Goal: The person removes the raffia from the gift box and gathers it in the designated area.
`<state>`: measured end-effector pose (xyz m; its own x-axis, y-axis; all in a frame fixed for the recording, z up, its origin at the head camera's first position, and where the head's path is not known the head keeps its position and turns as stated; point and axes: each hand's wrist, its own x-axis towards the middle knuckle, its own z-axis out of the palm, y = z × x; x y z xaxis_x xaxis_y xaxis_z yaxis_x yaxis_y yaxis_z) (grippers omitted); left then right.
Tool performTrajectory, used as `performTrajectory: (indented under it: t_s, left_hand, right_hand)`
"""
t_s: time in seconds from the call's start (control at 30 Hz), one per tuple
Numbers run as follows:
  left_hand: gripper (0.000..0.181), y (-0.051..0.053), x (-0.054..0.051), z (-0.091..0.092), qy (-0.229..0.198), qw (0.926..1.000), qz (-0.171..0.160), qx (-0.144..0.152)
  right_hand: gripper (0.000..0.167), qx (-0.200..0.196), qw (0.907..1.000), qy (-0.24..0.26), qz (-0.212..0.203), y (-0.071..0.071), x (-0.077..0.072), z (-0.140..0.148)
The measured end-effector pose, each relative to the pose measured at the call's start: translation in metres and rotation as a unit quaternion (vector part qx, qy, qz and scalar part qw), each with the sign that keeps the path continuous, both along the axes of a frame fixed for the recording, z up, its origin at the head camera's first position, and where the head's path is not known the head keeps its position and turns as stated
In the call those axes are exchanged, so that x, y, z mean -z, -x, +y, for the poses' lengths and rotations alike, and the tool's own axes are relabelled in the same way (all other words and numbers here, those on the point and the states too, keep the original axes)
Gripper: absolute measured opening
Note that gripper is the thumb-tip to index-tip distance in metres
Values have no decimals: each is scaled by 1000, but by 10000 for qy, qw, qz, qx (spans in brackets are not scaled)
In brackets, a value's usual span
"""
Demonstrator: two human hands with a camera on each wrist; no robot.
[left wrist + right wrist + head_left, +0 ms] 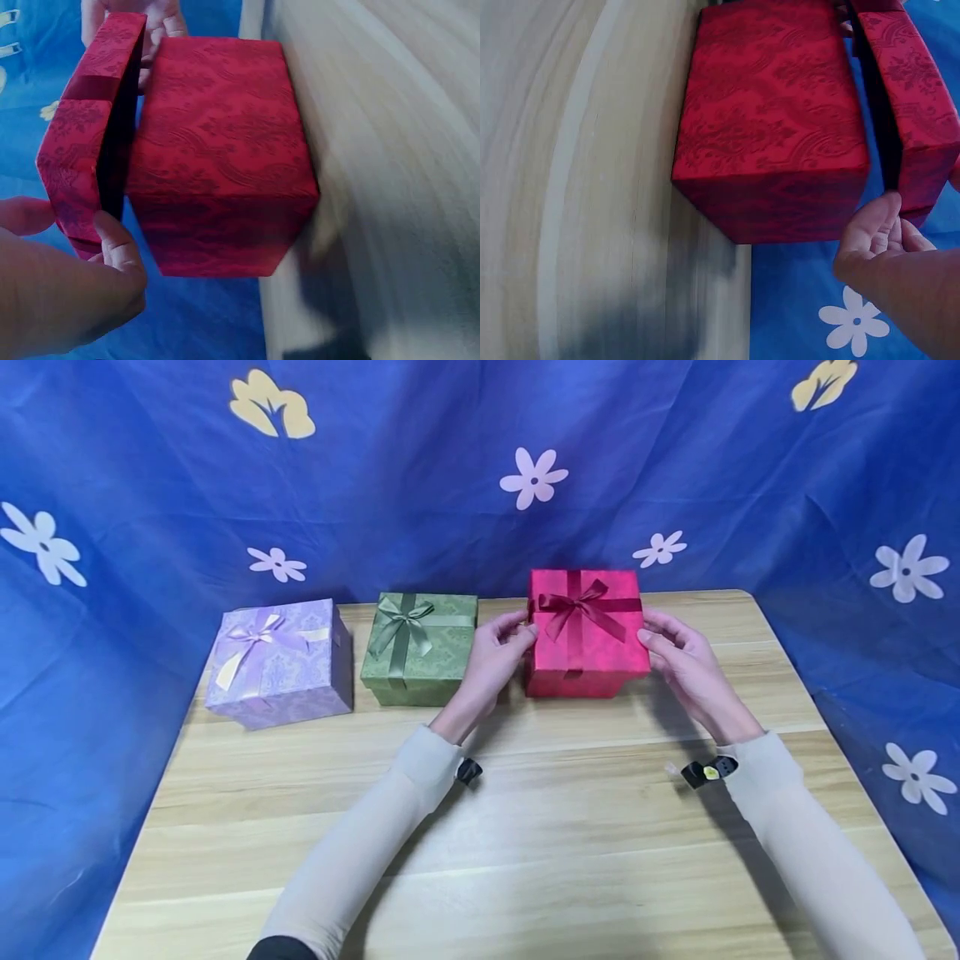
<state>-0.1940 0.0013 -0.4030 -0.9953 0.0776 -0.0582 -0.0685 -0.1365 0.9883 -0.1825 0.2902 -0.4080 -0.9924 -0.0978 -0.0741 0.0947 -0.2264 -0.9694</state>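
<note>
A red gift-box lid [555, 647] with a dark red ribbon and bow is held between both hands. My left hand [491, 660] pinches its left side, with thumb and fingers at the lid's edge in the left wrist view. My right hand [688, 667] grips the opposite side. Below the lid stands the red patterned box base [221, 120] on the table. A gap shows between lid and base in both wrist views, so the lid is raised clear of it. The inside of the base is hidden.
Left of the red box stands a green gift box [442, 647] with a green bow, close to my left forearm. Farther left is a lilac gift box [300, 664]. The wooden table [562, 827] meets a blue flowered cloth [420, 485] behind.
</note>
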Motion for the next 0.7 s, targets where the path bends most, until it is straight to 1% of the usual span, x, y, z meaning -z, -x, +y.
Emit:
performTrajectory:
  t_s: [0.1, 0.17, 0.23, 0.37, 0.47, 0.57, 0.63, 0.7]
  left_hand:
    - [43, -6, -6, -3, -139, 9993, -281, 210]
    - [43, -9, -9, -5, -220, 9984, -402, 325]
    - [42, -13, -11, -7, -184, 9979, -464, 402]
    - [36, -19, -15, -10, -23, 9973, -546, 496]
    - [32, -25, -18, -12, 99, 9967, -599, 531]
    - [32, -32, -21, -15, 218, 9965, -552, 590]
    - [32, -37, -23, -17, 254, 9959, -527, 694]
    - [33, -43, -24, -20, 141, 9946, -524, 886]
  right_hand:
    - [31, -36, 9995, 214, -213, -7, -3, 4]
    - [29, -60, 9990, 318, -313, -11, -5, 6]
    - [26, -119, 9982, 449, -385, -17, -7, 9]
    - [17, -150, 9978, 515, -390, -27, -9, 13]
    - [14, -36, 9989, 376, -281, -34, -12, 14]
    - [14, 28, 9997, 228, -82, -43, -14, 16]
    - [16, 25, 9999, 129, 93, -48, -15, 17]
    - [18, -39, 9997, 14, 259, -54, -15, 18]
